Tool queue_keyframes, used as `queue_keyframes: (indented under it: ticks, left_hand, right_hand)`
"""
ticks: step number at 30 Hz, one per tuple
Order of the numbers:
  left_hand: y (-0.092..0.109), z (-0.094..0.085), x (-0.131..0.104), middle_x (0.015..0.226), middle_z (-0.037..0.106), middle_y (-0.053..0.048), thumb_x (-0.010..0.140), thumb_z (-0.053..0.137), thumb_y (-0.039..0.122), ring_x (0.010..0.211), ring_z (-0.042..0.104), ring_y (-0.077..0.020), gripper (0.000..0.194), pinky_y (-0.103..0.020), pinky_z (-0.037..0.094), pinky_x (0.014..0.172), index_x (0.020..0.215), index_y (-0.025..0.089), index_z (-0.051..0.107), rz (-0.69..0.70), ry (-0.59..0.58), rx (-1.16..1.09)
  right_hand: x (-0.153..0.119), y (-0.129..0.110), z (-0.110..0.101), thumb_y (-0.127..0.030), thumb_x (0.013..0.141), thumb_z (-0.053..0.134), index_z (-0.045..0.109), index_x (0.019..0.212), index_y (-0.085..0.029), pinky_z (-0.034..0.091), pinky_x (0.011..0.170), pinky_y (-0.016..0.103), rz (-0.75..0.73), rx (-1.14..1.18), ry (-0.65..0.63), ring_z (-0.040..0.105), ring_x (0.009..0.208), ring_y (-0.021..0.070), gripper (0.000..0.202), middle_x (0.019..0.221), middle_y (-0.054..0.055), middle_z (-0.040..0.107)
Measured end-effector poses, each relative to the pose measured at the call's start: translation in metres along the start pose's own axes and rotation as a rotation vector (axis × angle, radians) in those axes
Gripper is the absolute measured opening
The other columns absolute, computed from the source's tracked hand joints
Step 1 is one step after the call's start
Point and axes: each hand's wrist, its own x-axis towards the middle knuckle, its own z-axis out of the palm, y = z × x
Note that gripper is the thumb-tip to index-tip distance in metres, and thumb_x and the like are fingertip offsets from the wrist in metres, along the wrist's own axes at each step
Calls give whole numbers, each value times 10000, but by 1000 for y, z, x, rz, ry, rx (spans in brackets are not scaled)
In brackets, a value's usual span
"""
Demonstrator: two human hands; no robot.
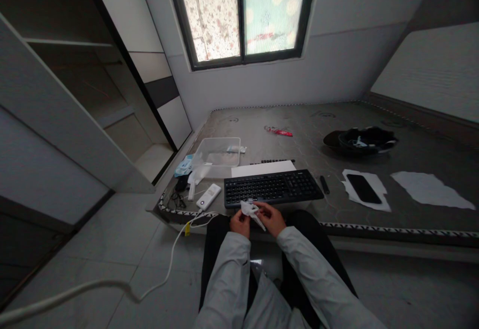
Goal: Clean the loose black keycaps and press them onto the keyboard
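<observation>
Between my two hands is a crumpled white tissue (248,209), held above my lap at the near edge of the mattress. My left hand (240,223) pinches its left side. The fingers of my right hand (272,219) are closed on its right side, where a thin white strip hangs down. Just beyond my hands lies a black keyboard (273,188), with a white flat box or sheet (264,168) behind it. A white device (208,197) with a cable sits left of the keyboard.
On the mattress (247,119) are a clear plastic bin (217,157) at left, a red item (280,132) farther back, and a black helmet (368,140) at right. A black phone (363,188) rests on white paper. Another paper (432,189) lies beyond it. A white cable (170,264) crosses the floor.
</observation>
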Motion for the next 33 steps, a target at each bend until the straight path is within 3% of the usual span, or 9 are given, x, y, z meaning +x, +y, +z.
queue_keyframes:
  ticks: [7,14,26,30,33]
  left_hand:
    - [-1,6,-1,838,697,-71,579,631,210,811,629,-216,335,-272,482,707,902,129,665,-51,-73,-135]
    - [2,7,0,782,702,-69,565,635,204,761,636,-214,327,-272,485,675,880,123,674,-75,-35,-137]
    - [-2,7,1,794,698,-79,564,660,277,773,631,-215,356,-278,484,695,879,112,669,-88,-21,-104]
    - [1,6,-1,789,700,-71,561,663,283,767,632,-208,376,-269,485,691,900,120,667,-86,-10,-95]
    - [3,6,-1,778,701,-68,560,662,274,752,632,-205,368,-264,484,679,895,123,671,-74,-10,-71]
  right_hand:
    - [1,5,-3,-321,660,591,634,869,-179,488,636,283,20,-35,63,611,706,175,257,794,49,671]
    - [2,7,-5,-361,672,580,606,801,-192,487,647,272,39,17,67,614,731,174,214,789,38,667]
    - [5,10,-10,-241,654,513,620,784,-209,466,678,268,33,-74,164,599,714,164,171,769,2,660]
    - [3,3,-13,-305,716,446,649,788,-189,472,612,263,69,-50,87,597,635,163,244,705,20,661]
    - [2,1,-12,-387,715,488,652,759,-189,469,618,268,56,-110,114,599,656,174,261,700,28,665]
